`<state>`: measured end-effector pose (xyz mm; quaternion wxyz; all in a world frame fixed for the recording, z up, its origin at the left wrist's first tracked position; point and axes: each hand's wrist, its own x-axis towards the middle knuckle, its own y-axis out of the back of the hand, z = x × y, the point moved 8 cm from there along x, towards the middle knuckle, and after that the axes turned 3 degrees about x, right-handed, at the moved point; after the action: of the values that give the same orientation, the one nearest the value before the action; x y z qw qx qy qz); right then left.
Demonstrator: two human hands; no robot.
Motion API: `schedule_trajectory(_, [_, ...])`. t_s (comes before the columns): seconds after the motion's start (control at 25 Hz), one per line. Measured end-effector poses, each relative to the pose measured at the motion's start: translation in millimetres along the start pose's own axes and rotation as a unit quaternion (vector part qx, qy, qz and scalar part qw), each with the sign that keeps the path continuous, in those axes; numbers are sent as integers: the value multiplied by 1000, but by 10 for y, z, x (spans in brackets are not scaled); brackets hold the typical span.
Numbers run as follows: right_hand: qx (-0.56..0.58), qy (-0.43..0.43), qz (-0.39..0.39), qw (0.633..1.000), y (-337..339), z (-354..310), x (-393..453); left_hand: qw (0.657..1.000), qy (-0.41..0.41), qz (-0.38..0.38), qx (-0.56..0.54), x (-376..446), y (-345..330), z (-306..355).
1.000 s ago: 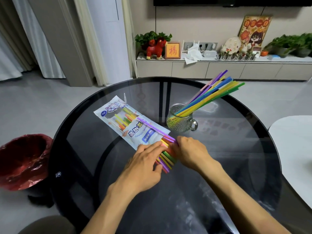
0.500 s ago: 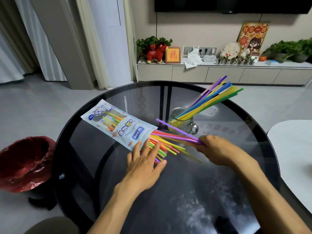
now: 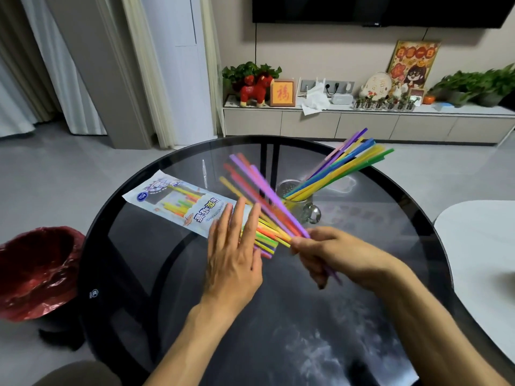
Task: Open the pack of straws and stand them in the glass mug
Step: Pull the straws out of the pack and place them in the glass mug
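Straws (image 3: pixel 262 196) in curled right fingers (image 3: pixel 309 253)

Glossy plastic pack (image 3: pixel 178 203), matt plastic straws (image 3: pixel 264 196), smooth reflective glass table (image 3: pixel 362 274).

Two bare forearms reach in from the lower edge, with no sleeve, watch, bracelet or ring on either. The left hand (image 3: pixel 235 263) shows its back, with long fingers and short, plain nails. The right hand (image 3: pixel 338 253) shows knuckles and a bare wrist; motion blur softens its fingertips.
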<state>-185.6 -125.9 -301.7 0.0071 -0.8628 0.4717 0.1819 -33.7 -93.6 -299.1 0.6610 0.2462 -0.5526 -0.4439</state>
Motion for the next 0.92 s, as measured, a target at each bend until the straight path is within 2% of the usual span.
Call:
schedule_trajectory(0.12, [18, -1, -208, 978, -408, -110, -136, 990, -93, 92, 52, -28, 261, 220])
schedule_trajectory(0.2, [81, 26, -236, 968, -402, -233, -220, 986, -118, 117, 16, -11, 328, 264])
schedule_trajectory(0.28, [186, 41, -180, 965, -238, -314, -191, 989, -107, 87, -54, 41, 337, 261])
schedule_trajectory(0.36, [259, 62, -81, 961, -24, -350, -133, 982, -56, 38, -174, 126, 359, 229])
schedule_trajectory(0.44, [261, 102, 16, 960, 151, -360, -96, 934, -2, -2, -357, 176, 407, 216])
schedule_trajectory(0.52, [234, 169, 74, 955, 229, -419, -98, 878, 14, -32, -478, 157, 374, 204])
schedule_trajectory(0.6, [198, 220, 73, 952, 180, -499, -119, 865, 10, -90, -494, 94, 197, 220])
schedule_trajectory(0.76, [85, 266, -32, 960, -190, -570, -150, 862, 25, -169, -478, 31, -61, 105])
schedule_trajectory(0.92, [47, 284, 16, 958, -241, -518, -114, 845, 37, -306, -437, -126, -326, 135])
